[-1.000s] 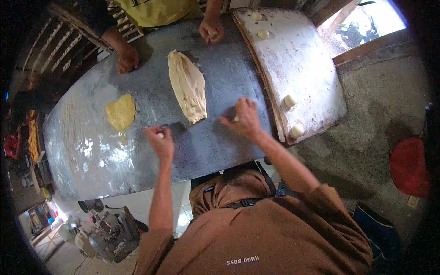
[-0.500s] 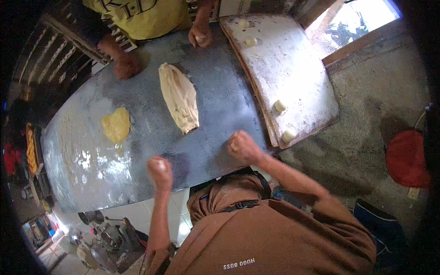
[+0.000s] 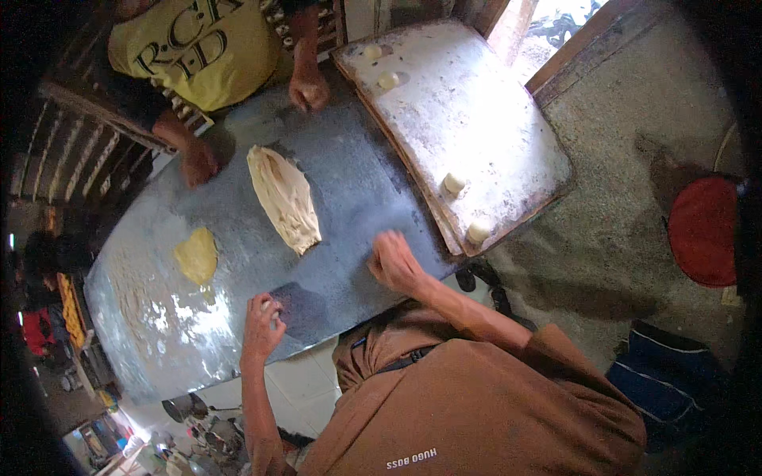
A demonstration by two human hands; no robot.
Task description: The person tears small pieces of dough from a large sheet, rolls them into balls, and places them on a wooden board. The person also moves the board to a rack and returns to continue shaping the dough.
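Observation:
My left hand (image 3: 263, 325) is over the table's near edge, its fingers curled round a small pale dough ball (image 3: 272, 308) that shows between thumb and fingertips. My right hand (image 3: 394, 262) is closed low over the table near the tray's corner, slightly smeared by motion; what lies under its fingers is hidden. Beyond and between both hands is a long, folded piece of dough (image 3: 284, 198). A flat yellowish lump (image 3: 196, 256) rests farther left on the dark metal table (image 3: 333, 285).
To the right, a pale, worn tray (image 3: 484, 119) carries several small dough balls (image 3: 454, 182). Across the table a person in a yellow shirt (image 3: 198, 55) has both hands curled near the tabletop. A red round seat (image 3: 705, 230) stands at far right.
My left hand's fingers have loosened and the dough ball shows more. My right hand's fist has turned over, knuckles up. The view has swung, shifting the table and tray leftward.

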